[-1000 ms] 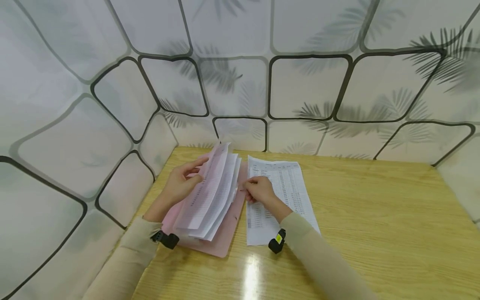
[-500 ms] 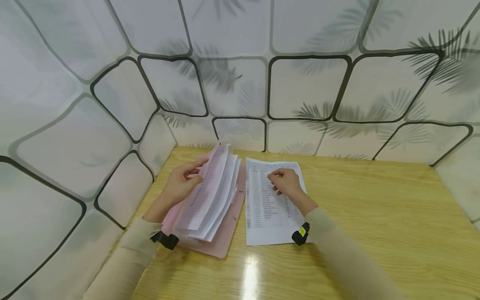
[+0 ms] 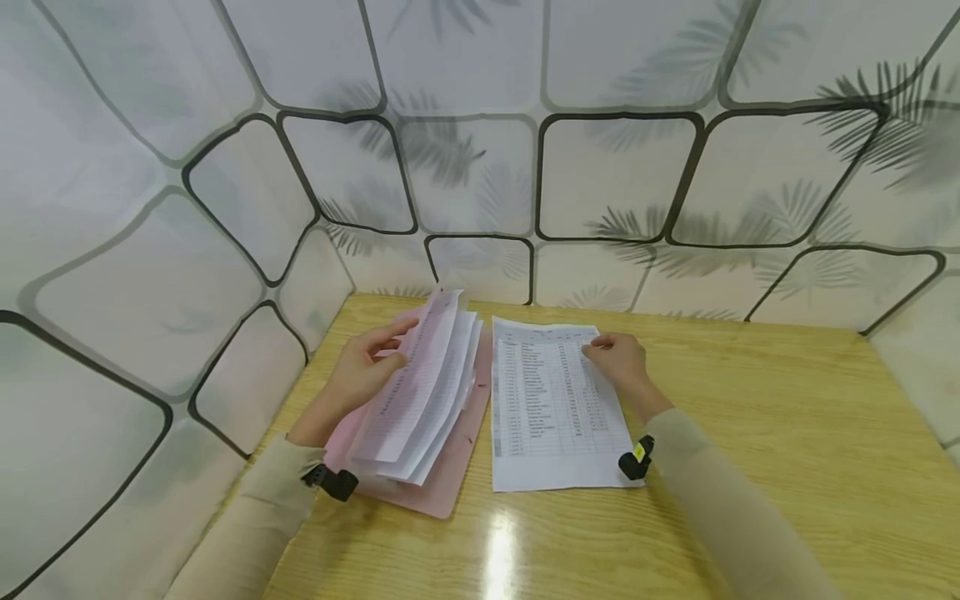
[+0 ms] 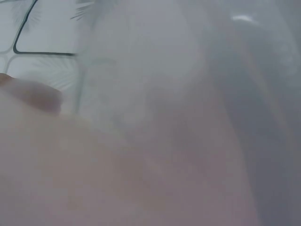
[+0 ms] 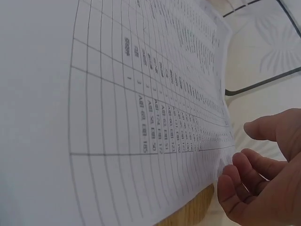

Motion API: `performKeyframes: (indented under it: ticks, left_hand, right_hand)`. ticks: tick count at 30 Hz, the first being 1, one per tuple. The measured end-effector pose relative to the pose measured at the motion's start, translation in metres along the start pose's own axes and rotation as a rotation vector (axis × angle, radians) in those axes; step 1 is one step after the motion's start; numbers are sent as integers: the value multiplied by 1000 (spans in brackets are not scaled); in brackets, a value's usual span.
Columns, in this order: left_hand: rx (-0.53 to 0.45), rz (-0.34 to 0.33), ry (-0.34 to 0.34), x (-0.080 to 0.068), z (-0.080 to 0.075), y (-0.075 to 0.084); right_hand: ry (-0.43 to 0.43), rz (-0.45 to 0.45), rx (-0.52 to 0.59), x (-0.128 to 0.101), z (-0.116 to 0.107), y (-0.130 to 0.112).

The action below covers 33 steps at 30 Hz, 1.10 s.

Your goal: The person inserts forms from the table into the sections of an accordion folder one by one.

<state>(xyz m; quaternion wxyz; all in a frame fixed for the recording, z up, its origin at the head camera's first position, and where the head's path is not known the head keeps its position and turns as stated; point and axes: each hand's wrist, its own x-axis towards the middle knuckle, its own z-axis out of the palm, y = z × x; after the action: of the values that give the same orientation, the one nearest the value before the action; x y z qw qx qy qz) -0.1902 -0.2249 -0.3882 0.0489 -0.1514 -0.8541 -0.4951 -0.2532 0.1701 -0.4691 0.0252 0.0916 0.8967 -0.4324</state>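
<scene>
On the left, a pink folder (image 3: pixel 450 492) lies opened, with several printed pages (image 3: pixel 420 408) standing fanned up from it. My left hand (image 3: pixel 356 375) holds these pages at their left edge, thumb and fingertips right at the edge. Blurred, see-through plastic covers much of the left wrist view, with part of the hand (image 4: pixel 33 96) at lower left. To the right lies a loose printed sheet (image 3: pixel 540 467) with a table of rows. Over its upper right edge is my right hand (image 3: pixel 622 362). In the right wrist view its fingers (image 5: pixel 251 172) are loosely bent near the paper's edge, thumb apart, gripping nothing.
The wood-grain table (image 3: pixel 787 433) extends to the right and front. Behind and to the left stand walls (image 3: pixel 615 175) with a black outline and palm-leaf pattern, close to the table's edges. A black band with a small device sits on each wrist.
My right hand has moved right, from beside the folder across the loose sheet to its upper right edge. My left hand and the folder have stayed put.
</scene>
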Motion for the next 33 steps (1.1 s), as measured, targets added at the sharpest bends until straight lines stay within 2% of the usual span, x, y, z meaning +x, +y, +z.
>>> performKeyframes:
  ticks: [15,27,33]
  left_hand:
    - [-5,1,4,0,0,0]
    - [6,5,7,-1,-1,-2]
    - [9,5,7,0,-2,-3]
  right_hand:
    - [8,-37,-142,6,1,13]
    - [30,-11,-136,6,2,16]
    - [7,-63,-151,9,-4,19]
